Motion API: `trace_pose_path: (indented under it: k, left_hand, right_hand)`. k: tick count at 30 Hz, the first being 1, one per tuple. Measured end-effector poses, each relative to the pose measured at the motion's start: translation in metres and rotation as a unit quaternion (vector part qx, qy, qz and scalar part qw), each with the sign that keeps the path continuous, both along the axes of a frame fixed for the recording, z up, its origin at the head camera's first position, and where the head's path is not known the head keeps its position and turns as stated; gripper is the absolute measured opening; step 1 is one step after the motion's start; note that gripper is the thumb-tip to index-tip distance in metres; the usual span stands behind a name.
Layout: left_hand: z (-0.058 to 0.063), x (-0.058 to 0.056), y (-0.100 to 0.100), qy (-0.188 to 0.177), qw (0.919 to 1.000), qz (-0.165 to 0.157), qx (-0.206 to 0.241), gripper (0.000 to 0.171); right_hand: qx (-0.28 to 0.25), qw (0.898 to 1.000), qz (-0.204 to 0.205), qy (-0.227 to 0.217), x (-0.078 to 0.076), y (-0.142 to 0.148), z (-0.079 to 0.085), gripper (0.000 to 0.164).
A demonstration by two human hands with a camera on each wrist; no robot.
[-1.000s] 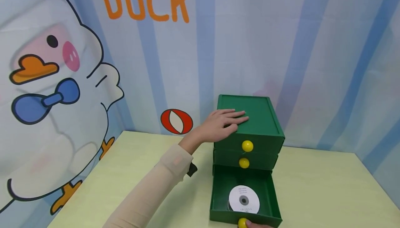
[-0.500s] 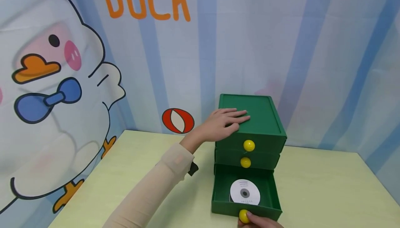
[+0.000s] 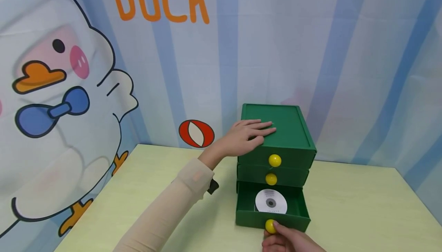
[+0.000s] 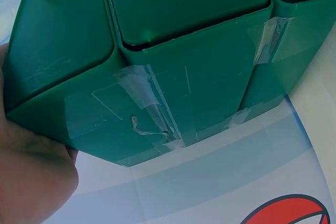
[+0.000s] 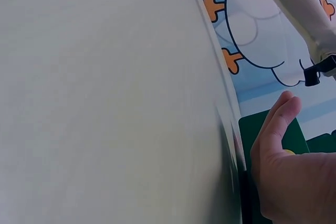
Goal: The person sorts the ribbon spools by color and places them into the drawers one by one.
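Observation:
A green three-drawer desktop cabinet [image 3: 290,129] with round yellow knobs stands on the table. My left hand [image 3: 243,139] rests on its top with fingers spread. The bottom drawer [image 3: 250,218] is partly pulled out, and a white disc [image 3: 279,207] lies inside, its near edge hidden by the drawer front. My right hand [image 3: 290,240] pinches that drawer's yellow knob [image 3: 270,226] between thumb and fingers. The two drawers above are in. In the left wrist view, clear tape [image 4: 139,85] joins the sections along the cabinet's side. The right wrist view shows my right hand [image 5: 294,182] from behind, largely covering the cabinet.
The pale yellow table [image 3: 362,206] extends to both sides of the cabinet. Behind it hangs a striped blue backdrop [image 3: 276,52] with a duck print. My left forearm in its beige sleeve [image 3: 172,210] crosses the table's left part.
The bottom drawer has slid further into the cabinet, carrying the disc with it. My right hand has moved forward with the knob. My left hand stays on top.

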State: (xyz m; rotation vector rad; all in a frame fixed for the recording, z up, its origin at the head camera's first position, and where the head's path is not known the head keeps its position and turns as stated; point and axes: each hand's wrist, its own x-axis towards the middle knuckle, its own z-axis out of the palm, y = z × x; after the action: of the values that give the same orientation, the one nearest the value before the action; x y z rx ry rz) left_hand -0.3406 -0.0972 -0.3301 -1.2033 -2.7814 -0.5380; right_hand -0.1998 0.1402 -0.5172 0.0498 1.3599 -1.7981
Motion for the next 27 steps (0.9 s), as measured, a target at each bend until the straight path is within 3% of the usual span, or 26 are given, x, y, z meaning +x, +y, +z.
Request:
trace_pose_path:
  k: [3,9,15,18,21,23,27]
  left_hand:
    - [0.000,0.000,0.000,0.000,1.0000,0.000,0.001,0.051]
    - [0.000,0.000,0.000,0.001,1.0000,0.000,0.003,0.050]
    - [-0.002,-0.001,0.000,0.001,1.0000,0.000,0.003,0.051]
    - [-0.001,-0.001,0.000,0.002,1.0000,0.000,0.002,0.051]
    - [-0.001,-0.001,0.000,0.002,1.0000,0.000,0.003,0.051]
    - [0.000,-0.001,0.000,0.002,1.0000,-0.001,0.004,0.051]
    - [-0.001,-0.001,0.000,0.003,1.0000,-0.002,0.004,0.050]
  right_hand:
    - [-0.009,1.000,-0.015,-0.009,0.004,-0.005,0.018,0.045]
    - [-0.052,0.998,-0.024,-0.037,-0.015,0.002,-0.003,0.044]
    - [-0.047,0.998,-0.039,-0.018,-0.020,0.000,-0.004,0.045]
    - [-0.086,0.995,-0.038,-0.038,-0.028,0.004,-0.014,0.043]
    - [-0.103,0.994,-0.035,-0.029,-0.031,0.004,-0.017,0.043]
    - [-0.118,0.991,-0.040,-0.050,-0.032,0.004,-0.013,0.042]
    - [-0.107,0.991,-0.060,-0.045,-0.025,-0.003,0.005,0.041]
